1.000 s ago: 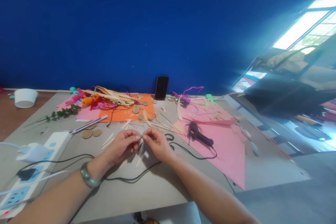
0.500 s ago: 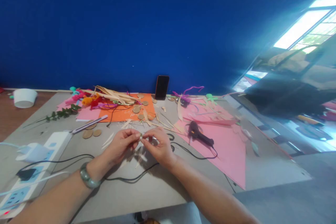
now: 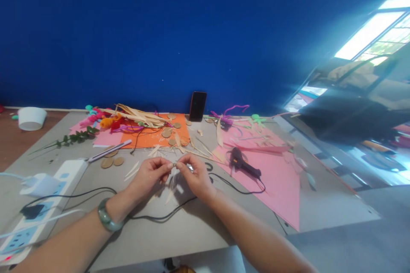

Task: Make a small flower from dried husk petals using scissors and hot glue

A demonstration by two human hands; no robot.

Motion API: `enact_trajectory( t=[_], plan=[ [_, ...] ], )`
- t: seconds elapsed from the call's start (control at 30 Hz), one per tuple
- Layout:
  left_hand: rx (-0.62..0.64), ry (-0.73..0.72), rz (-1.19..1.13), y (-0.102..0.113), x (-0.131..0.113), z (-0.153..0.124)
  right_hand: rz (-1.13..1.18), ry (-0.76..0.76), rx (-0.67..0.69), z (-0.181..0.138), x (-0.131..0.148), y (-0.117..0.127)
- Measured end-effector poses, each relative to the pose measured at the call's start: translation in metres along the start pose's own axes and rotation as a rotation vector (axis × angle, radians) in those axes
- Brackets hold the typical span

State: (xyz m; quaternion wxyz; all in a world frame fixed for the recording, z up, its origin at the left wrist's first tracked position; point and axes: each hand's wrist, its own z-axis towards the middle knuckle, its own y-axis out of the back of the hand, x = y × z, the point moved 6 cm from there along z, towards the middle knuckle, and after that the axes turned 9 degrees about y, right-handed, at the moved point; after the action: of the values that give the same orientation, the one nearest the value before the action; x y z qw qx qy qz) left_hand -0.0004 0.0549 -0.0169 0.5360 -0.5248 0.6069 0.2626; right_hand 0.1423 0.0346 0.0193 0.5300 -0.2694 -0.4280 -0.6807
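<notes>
My left hand (image 3: 151,175) and my right hand (image 3: 196,176) meet tip to tip above the middle of the table. Between their thumbs and forefingers is a tiny pale greenish piece (image 3: 174,164), pinched from both sides and mostly covered by the fingertips. Its kind is too small to make out. Thin pale strips (image 3: 169,190) lie on the table under the hands. Scissors handles (image 3: 209,167) show just past my right hand. A black hot glue gun (image 3: 241,163) rests farther right on pink paper (image 3: 278,187).
At left lies a white power strip (image 3: 68,175) with plugs and cables. Wooden discs (image 3: 107,162), a utility knife (image 3: 109,151) and a green leafy sprig (image 3: 77,137) are beyond it. Dried husk strips (image 3: 141,116) cover orange paper (image 3: 147,140). A phone (image 3: 197,106) leans on the blue wall.
My fingertips have drawn closer together around the small piece, hiding more of it. My right hand has turned slightly; the things on the table stay put.
</notes>
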Motion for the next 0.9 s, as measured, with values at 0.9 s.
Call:
enact_trajectory(
  t=[0.9],
  plan=[
    [-0.061, -0.32, 0.286, 0.009, -0.014, -0.002, 0.145, -0.085, 0.106, 0.005, -0.003, -0.003]
  ],
)
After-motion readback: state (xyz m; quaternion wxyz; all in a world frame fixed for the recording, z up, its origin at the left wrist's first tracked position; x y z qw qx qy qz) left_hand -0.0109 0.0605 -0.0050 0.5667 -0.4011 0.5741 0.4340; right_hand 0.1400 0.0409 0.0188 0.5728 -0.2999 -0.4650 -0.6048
